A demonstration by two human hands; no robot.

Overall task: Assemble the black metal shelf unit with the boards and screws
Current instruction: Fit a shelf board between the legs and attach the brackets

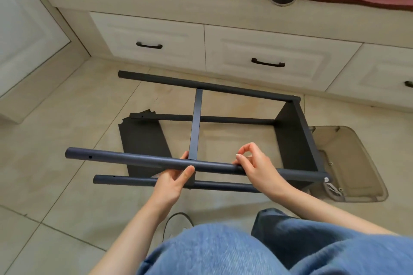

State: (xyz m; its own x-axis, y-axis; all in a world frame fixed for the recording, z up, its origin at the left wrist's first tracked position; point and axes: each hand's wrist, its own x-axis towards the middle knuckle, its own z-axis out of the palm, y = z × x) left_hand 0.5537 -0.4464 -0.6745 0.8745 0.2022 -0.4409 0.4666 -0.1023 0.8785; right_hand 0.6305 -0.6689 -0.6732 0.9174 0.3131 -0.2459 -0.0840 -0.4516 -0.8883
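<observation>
Shelf frame [196,127] | screw [237,154] tiny in right hand [257,167] | tray [348,163] half-hidden

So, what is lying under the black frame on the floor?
Under the frame, a loose black board lies flat on the tiles. The near tubes and the left hand cover its near end.

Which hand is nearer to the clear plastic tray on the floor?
Right. The right hand, pinching a small screw above the near upper tube, is closer to the tray. The left hand grips that tube farther left.
</observation>
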